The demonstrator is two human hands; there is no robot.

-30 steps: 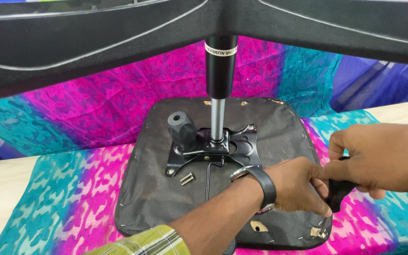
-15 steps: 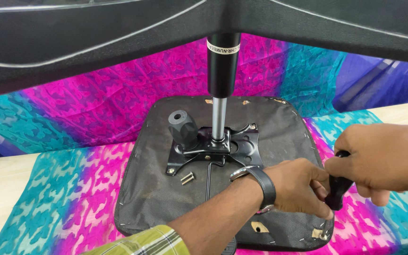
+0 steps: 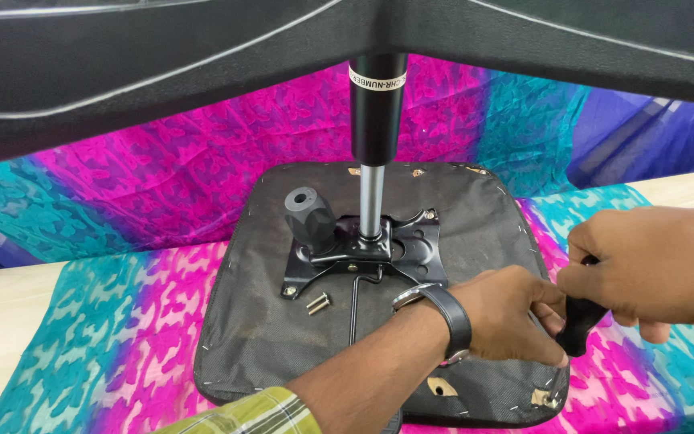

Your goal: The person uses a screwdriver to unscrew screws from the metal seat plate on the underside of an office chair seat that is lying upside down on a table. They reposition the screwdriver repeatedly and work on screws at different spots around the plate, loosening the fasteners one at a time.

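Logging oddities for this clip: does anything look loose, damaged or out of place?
Two loose bolts lie unfastened on the upturned seat base, just below the metal mounting plate. Both hands, left hand and right hand, hold a black handle at the seat's right edge. No damage shows.

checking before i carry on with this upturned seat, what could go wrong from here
1. The two loose bolts lie free on the sloping seat underside; a jolt could roll them off into the patterned cloth.
2. Both hands, left and right, crowd onto the black handle at the seat's edge, so a slip could pinch fingers.
3. The gas cylinder stands tall; hard pulling might tip the assembly.
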